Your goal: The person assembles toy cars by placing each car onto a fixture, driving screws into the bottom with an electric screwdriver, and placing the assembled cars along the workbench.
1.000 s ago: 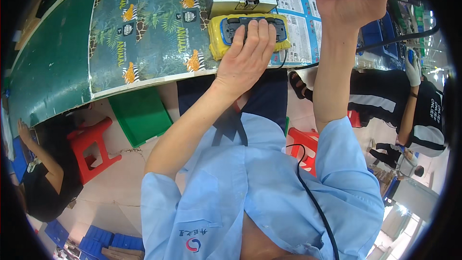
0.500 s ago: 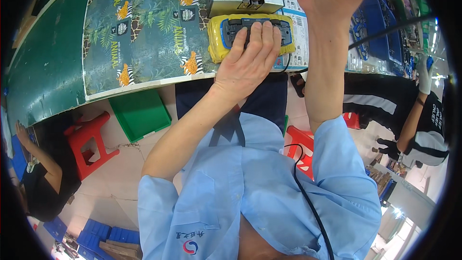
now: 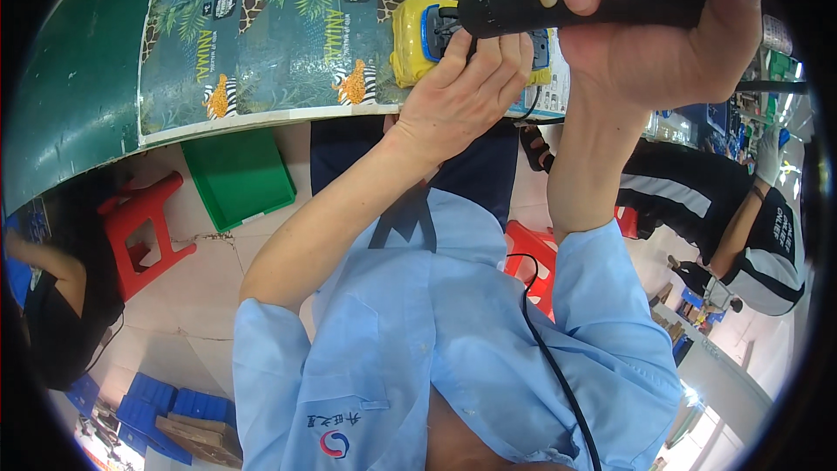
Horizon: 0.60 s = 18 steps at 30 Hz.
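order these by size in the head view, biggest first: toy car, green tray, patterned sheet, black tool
1. Patterned sheet
2. Green tray and black tool: unsure, the tool is nearer the camera
3. Toy car, partly covered

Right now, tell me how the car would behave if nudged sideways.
The car would probably slide little, since it sits in the yellow holder with the left hand on it. Lying underside up, it seems unlikely to roll. Its molded, plastic-looking underside suggests it would feel stiff.
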Each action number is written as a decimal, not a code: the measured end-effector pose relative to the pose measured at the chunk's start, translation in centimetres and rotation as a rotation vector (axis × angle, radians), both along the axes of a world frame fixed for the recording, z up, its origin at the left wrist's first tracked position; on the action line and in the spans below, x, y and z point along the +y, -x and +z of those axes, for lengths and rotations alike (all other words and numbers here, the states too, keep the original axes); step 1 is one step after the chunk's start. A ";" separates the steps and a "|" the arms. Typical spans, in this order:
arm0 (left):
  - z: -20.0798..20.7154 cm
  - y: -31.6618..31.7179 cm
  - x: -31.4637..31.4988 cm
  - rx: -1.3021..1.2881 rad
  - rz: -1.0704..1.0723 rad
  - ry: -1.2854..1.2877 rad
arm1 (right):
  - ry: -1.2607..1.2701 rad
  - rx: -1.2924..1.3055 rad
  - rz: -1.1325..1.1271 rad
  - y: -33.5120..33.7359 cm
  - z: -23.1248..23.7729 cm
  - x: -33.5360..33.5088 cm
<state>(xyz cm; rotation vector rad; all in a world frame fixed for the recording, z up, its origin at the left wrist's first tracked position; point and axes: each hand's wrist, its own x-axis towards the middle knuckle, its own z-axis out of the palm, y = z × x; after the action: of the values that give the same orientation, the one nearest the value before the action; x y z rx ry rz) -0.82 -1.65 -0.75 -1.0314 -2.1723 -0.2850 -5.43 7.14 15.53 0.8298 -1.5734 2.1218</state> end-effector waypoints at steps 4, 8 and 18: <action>0.1 0.3 -0.1 0.026 -0.037 -0.012 | 0.038 -0.103 0.123 0.6 -2.6 0.7; 0.2 0.5 -0.3 0.029 -0.045 -0.042 | 0.202 -0.136 0.316 1.4 -4.3 0.3; -0.3 0.0 -1.3 -0.130 -0.165 -0.022 | -0.234 -0.191 0.311 0.4 -1.9 1.2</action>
<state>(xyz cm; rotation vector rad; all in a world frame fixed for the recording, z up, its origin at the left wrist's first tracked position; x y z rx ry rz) -0.80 -2.99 -1.01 -1.2115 -2.1964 -0.4627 -5.79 8.32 13.61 1.0318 -1.9282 2.3168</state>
